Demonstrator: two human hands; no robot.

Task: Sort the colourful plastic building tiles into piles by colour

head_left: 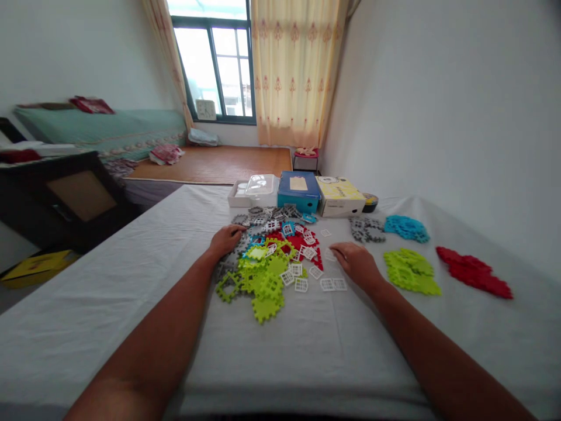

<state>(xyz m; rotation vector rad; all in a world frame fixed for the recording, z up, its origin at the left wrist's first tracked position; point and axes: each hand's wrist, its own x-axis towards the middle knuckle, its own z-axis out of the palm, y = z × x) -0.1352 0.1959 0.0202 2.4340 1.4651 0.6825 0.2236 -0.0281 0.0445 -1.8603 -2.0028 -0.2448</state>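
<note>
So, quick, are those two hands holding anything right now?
Left hand: beside grey pieces; grip cannot be told.
Right hand: fingers curled beside a white piece; grip unclear.

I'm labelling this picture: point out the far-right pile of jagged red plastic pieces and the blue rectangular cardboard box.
Pile of jagged red plastic pieces (pixel 474 272): head view, middle of its upper surface.
Blue rectangular cardboard box (pixel 298 183): head view, pale label on top.

One head-worn camera is looking forward and down over the white-covered tabletop (pixel 307 356) from the wearer's own side, with the forearms (pixel 169 316) entering from below. Standing well back, it is showing the plastic pieces (pixel 265 280) small, near the centre, and is also taking in the far window (pixel 219 67).
</note>
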